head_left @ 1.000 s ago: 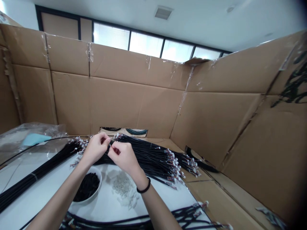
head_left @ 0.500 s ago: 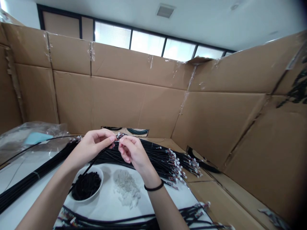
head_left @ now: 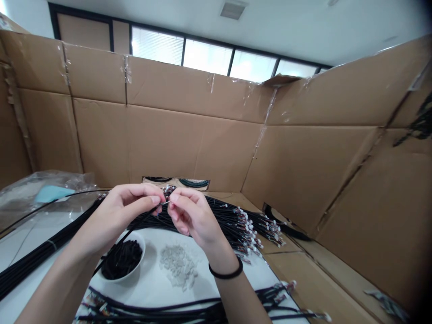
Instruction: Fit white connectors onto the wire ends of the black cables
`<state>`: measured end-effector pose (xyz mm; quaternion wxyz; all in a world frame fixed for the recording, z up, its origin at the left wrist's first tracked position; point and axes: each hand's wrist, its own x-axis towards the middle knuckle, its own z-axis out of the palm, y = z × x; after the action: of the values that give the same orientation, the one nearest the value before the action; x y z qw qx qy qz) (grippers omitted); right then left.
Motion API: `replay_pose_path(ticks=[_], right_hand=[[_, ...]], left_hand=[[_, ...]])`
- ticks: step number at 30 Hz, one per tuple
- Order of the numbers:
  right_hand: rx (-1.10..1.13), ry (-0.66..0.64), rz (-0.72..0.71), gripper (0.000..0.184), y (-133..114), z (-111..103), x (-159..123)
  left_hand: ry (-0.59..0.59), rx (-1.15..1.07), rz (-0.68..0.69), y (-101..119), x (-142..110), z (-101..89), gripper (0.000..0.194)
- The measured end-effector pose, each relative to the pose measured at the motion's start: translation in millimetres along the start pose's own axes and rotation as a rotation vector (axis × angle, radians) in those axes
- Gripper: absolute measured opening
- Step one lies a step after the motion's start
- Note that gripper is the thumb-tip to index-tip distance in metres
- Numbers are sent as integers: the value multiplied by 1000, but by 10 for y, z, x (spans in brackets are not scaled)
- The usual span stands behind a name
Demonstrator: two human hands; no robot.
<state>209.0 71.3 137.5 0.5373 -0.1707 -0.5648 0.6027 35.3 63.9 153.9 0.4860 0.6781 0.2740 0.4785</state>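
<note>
My left hand [head_left: 126,209] pinches the end of a thin black cable [head_left: 116,245] that runs down and left over the white bowl. My right hand [head_left: 192,213], with a black band at the wrist, pinches something tiny and pale against that cable tip; the fingertips of both hands meet there. Below them lie a white bowl [head_left: 118,275] of small black parts and a loose heap of small white connectors [head_left: 177,265]. Behind the hands spreads a big bundle of black cables [head_left: 232,222] with white and red plugs.
Cardboard walls [head_left: 189,135] enclose the white table [head_left: 153,288] at the back and right. Another black cable bundle [head_left: 40,254] runs off left, more cables [head_left: 168,310] lie at the near edge, and a clear plastic bag [head_left: 40,193] sits far left.
Both hands have come nearer to me and a little right, still pinched together. The black cable now trails from my left hand across the bowl.
</note>
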Motion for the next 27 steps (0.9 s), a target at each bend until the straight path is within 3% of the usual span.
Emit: replay_pose_path(ticks=[9,15,21,27], right_hand=[[95,-64,1,24,-106,105,-96],[146,-125,-3,23,-123,130,-146],[195,-183,-17,23,-134,128,-171],[165,-133,-21,26,-139,147,-179]], left_hand=[[-61,40,99,92,-92,67,8],[-78,127,154,231,-167,170,17],[-18,249,185,246,-274,222,16],[151,398,375,193,-254,276,12]])
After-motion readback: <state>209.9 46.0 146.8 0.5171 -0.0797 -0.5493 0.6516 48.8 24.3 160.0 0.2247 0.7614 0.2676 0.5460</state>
